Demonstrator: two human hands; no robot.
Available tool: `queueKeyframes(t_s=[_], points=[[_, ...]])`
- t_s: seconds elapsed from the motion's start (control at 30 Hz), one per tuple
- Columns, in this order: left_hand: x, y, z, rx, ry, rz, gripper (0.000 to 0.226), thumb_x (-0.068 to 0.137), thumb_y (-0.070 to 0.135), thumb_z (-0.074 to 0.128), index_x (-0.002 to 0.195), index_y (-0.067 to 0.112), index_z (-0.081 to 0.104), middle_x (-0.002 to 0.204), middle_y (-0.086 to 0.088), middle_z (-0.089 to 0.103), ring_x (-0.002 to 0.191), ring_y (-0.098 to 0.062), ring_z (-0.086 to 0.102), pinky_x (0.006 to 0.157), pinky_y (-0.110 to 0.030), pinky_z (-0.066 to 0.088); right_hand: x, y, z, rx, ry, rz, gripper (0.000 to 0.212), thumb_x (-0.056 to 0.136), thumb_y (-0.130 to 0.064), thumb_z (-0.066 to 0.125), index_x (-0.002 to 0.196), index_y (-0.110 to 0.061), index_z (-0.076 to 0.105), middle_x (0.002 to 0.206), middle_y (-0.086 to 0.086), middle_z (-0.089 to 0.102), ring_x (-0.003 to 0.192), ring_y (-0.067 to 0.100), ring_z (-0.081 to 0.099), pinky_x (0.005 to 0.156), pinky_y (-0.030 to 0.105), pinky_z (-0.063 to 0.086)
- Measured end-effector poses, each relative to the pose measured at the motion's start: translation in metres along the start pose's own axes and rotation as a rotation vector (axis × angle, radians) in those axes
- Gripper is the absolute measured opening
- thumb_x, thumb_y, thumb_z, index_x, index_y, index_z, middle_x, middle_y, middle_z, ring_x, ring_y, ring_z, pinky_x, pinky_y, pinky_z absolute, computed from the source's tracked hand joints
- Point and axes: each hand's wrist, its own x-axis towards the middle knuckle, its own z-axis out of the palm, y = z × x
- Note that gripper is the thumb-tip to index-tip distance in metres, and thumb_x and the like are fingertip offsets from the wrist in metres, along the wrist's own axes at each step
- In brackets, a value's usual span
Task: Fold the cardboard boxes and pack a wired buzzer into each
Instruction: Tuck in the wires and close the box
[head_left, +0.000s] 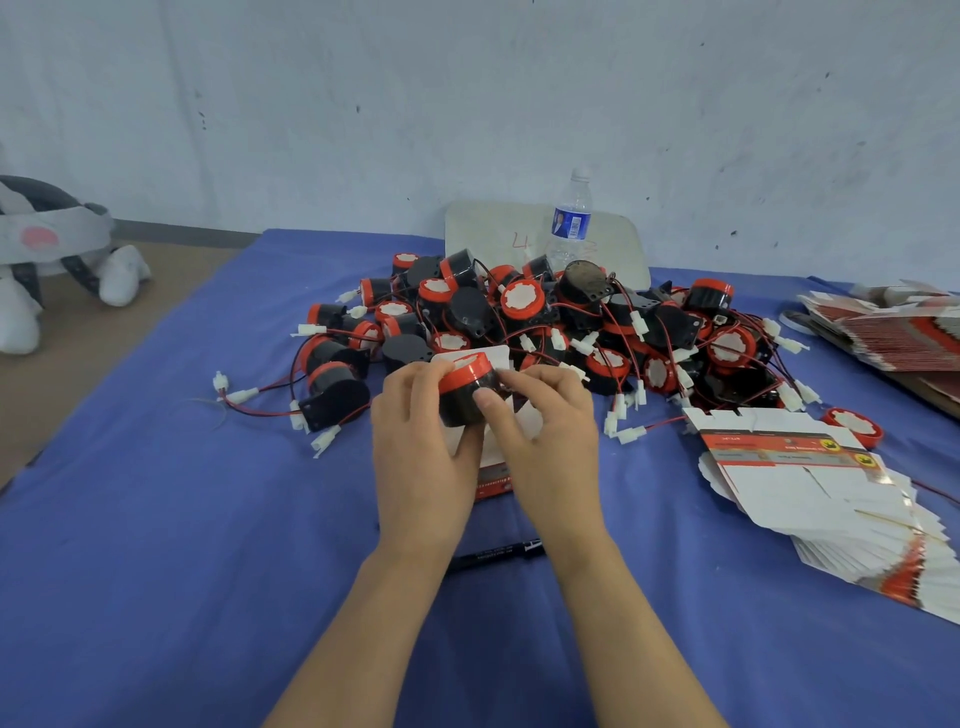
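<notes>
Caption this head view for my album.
Left hand and right hand hold a buzzer at a box, before a buzzer heap.

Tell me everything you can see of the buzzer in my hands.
It is a round buzzer with a black, plastic-looking body and a red cap with a pale face, tilted away from you. Your left hand grips its left side; your right hand holds its right side. It sits over a partly folded white box. Its wire is hidden.
</notes>
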Motion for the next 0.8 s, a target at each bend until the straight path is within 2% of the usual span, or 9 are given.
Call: queueKeyframes(t_s=[0.13,0.23,0.37,0.43,0.5,0.6,0.67,0.73,0.8], points=[[-0.001,0.004,0.001,-0.012,0.012,0.019,0.046,0.077,0.015,0.077,0.117,0.015,0.054,0.116,-0.004,0.054,0.107,-0.021,0.052,0.083,-0.023,0.04,-0.002,-0.004,0.003,0.097,0.119,0.035,0.016,0.09,-0.024,0.065,0.104,-0.02,0.072,0.098,-0.019,0.05,0.1,0.005,0.048,0.08,0.006,0.038],[-0.003,0.006,0.001,-0.014,0.033,0.036,0.046,0.075,0.017,0.079,0.113,0.016,0.055,0.112,-0.003,0.054,0.103,-0.02,0.051,0.078,-0.023,0.039,-0.003,-0.005,0.004,0.072,0.211,-0.019,0.009,0.092,-0.014,0.062,0.091,-0.012,0.07,0.092,-0.015,0.048,0.086,0.004,0.049,0.072,0.005,0.037],[-0.004,0.006,0.001,-0.012,0.02,0.064,0.046,0.073,0.016,0.08,0.112,0.015,0.056,0.111,-0.003,0.054,0.102,-0.021,0.052,0.078,-0.023,0.042,-0.002,-0.003,0.004,-0.004,0.203,-0.075,0.012,0.095,-0.01,0.056,0.084,-0.008,0.059,0.094,-0.003,0.047,0.077,0.001,0.045,0.069,0.006,0.036],[-0.004,0.007,0.001,-0.021,0.008,0.066,0.045,0.074,0.015,0.079,0.112,0.015,0.056,0.113,-0.002,0.054,0.103,-0.021,0.052,0.079,-0.029,0.047,0.0,0.0,0.003,-0.021,0.194,-0.068,0.014,0.096,-0.01,0.053,0.082,-0.01,0.053,0.092,-0.002,0.045,0.079,0.003,0.044,0.068,0.008,0.035],[-0.005,0.007,0.001,-0.034,-0.003,0.073,0.044,0.075,0.015,0.078,0.113,0.015,0.056,0.114,-0.002,0.054,0.105,-0.021,0.052,0.082,-0.031,0.049,0.003,0.002,0.0,-0.016,0.207,-0.045,0.018,0.096,-0.008,0.052,0.079,-0.013,0.049,0.089,-0.005,0.042,0.08,-0.003,0.042,0.068,0.007,0.034],[-0.005,0.006,0.002,-0.041,-0.006,0.072,0.046,0.075,0.014,0.079,0.114,0.015,0.055,0.118,-0.001,0.054,0.109,-0.02,0.051,0.088,-0.028,0.045,0.005,0.003,-0.007,0.042,0.264,-0.034,0.022,0.097,-0.007,0.05,0.079,-0.02,0.047,0.087,-0.009,0.042,0.08,-0.01,0.042,0.07,0.004,0.033],[-0.004,0.004,0.002,-0.037,0.001,0.059,0.047,0.076,0.014,0.079,0.116,0.016,0.054,0.12,0.0,0.053,0.112,-0.018,0.049,0.091,-0.021,0.041,0.007,0.005,-0.012,0.057,0.291,-0.044,0.016,0.097,-0.01,0.05,0.084,-0.018,0.055,0.092,-0.006,0.047,0.083,-0.006,0.045,0.07,0.005,0.035],[-0.003,0.003,0.002,-0.038,0.002,0.052,0.048,0.076,0.014,0.079,0.117,0.016,0.054,0.121,-0.001,0.053,0.112,-0.017,0.048,0.093,-0.014,0.035,0.008,0.006,-0.016,0.042,0.246,-0.053,0.013,0.096,-0.013,0.054,0.092,-0.015,0.066,0.1,-0.005,0.051,0.091,0.002,0.048,0.075,0.007,0.037],[-0.003,0.003,0.002,-0.032,0.007,0.052,0.048,0.076,0.014,0.078,0.118,0.015,0.053,0.121,-0.002,0.053,0.112,-0.016,0.047,0.094,-0.005,0.03,0.008,0.005,-0.017,-0.006,0.128,-0.061,0.015,0.094,-0.02,0.058,0.099,-0.015,0.071,0.111,-0.006,0.051,0.105,0.011,0.046,0.087,0.009,0.036]])
